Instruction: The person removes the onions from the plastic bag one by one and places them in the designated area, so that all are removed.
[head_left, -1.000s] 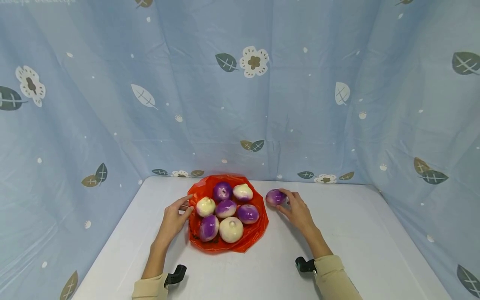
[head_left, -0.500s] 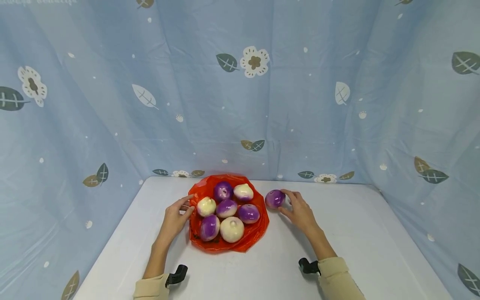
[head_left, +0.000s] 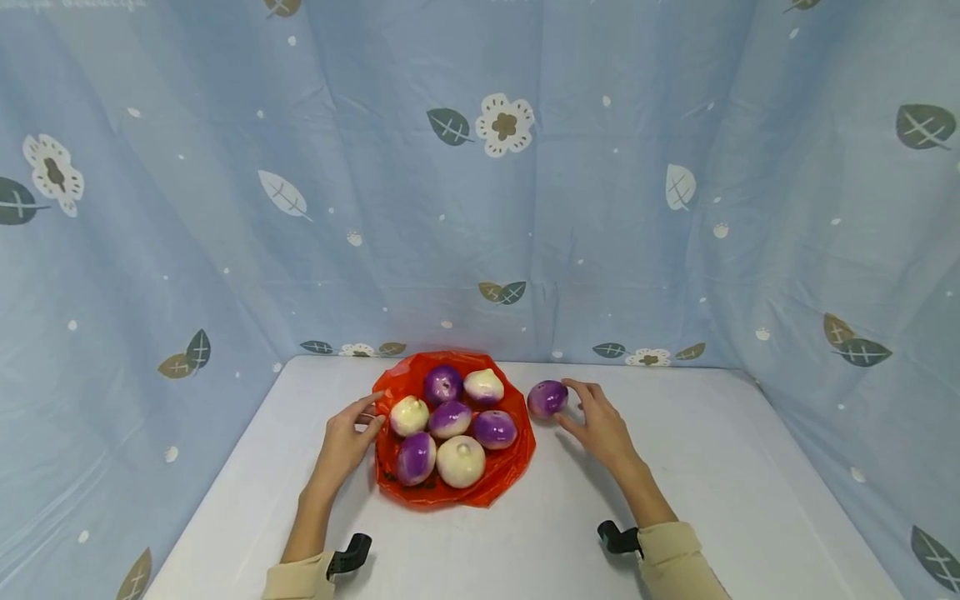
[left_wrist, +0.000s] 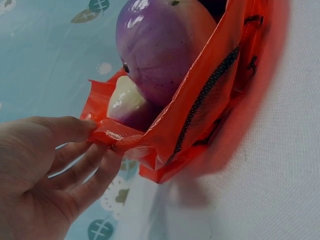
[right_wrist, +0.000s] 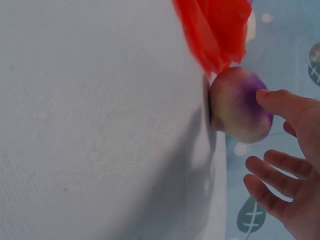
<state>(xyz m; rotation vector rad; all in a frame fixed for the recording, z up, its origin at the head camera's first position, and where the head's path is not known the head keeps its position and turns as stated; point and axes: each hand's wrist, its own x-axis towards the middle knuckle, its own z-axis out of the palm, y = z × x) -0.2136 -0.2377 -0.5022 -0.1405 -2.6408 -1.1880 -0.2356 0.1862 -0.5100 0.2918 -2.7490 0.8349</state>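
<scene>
A red plastic bag [head_left: 517, 471], its mouth spread wide, holds several purple-and-white turnips [head_left: 450, 419]. My left hand [head_left: 347, 442] is at the bag's left rim; in the left wrist view, thumb and fingers pinch the red film [left_wrist: 127, 142] beside a large turnip [left_wrist: 160, 50]. Just right of the bag, one more turnip [head_left: 547, 400] rests on the table. My right hand [head_left: 600, 429] is at that turnip's right side, thumb and index finger spread. In the right wrist view the thumb [right_wrist: 275, 100] overlaps the turnip [right_wrist: 237, 102], while the other fingers stand away from it.
The white table [head_left: 712, 483] extends to both sides and in front of the bag. Behind it and at both sides hangs a blue curtain [head_left: 615, 217] printed with leaves and flowers. A black camera mount [head_left: 348, 554] sits at each wrist.
The right thumb and index finger have loosened from the turnip and drawn back slightly right. The turnip sits a little closer to the bag. My left hand stays at the rim.
</scene>
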